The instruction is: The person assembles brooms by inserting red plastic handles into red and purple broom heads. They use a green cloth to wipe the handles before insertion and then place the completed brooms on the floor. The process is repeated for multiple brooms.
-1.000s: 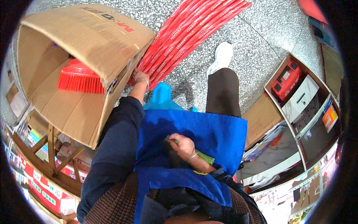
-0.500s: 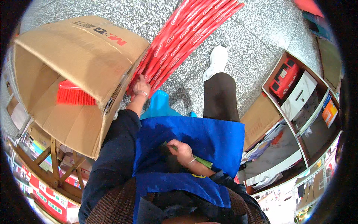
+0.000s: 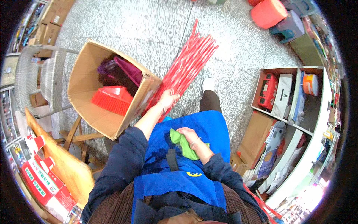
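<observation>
My left hand point(image 3: 169, 99) is closed on a bundle of long red poles point(image 3: 186, 69) with white printed patches, fanning out toward the far side. Close against the bundle stands an open cardboard box point(image 3: 82, 93). Inside it are a red broom head point(image 3: 113, 98) with red bristles and, behind that, purple and dark pieces point(image 3: 128, 72) that I cannot make out fully. In front of my blue apron point(image 3: 214, 130), my right hand point(image 3: 189, 135) holds a crumpled green cloth point(image 3: 182, 143), part of it hanging below the fingers.
To the right is a low shelf unit point(image 3: 287, 125) with boxes and a red case point(image 3: 267, 91). A wire-mesh chair point(image 3: 52, 74) stands left of the box. Near left are a wooden board point(image 3: 61, 156) and a red-and-white carton point(image 3: 44, 183). An orange-red stool point(image 3: 268, 14) sits far right.
My view has shifted, and the box's opening and contents now show more fully. The left hand stays on the poles. More of the green cloth has come into sight in my right hand.
</observation>
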A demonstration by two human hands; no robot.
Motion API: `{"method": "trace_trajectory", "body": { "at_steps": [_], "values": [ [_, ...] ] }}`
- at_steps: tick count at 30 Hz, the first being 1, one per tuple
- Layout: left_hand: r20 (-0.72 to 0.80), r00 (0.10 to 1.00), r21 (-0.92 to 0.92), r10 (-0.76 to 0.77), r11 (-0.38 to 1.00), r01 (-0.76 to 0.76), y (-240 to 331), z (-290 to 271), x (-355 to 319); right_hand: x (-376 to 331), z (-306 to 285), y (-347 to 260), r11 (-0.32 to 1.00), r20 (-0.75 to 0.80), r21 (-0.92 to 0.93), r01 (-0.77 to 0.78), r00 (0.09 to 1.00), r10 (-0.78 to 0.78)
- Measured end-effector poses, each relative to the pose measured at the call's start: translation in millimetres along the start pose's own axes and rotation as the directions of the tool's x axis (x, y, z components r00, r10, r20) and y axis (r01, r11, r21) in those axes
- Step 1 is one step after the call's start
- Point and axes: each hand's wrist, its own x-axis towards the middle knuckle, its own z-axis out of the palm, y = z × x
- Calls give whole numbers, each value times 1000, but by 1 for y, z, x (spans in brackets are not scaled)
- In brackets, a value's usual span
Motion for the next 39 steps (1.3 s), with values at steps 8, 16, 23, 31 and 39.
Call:
{"method": "trace_trajectory", "body": {
  "at_steps": [8,16,23,31,39],
  "values": [
    [118,992,-56,53,997,-47,-5,-1,-145,-86,-23,-62,951,52,167,262,960,-274],
    [65,978,-2,196,980,-197,-22,-6,-264,-143,-25,-107,700,-67,79,710,704,-707],
    [99,909,31,406,911,-411,0,14,-314,-185,27,-104,514,-257,-46,857,487,-835],
    [110,838,269,535,795,-543,29,43,-323,-207,106,-44,355,118,8,935,352,-929],
    [251,570,607,782,332,-722,9,45,-321,-212,106,-47,160,-128,-244,957,131,-983]
  ]
}}
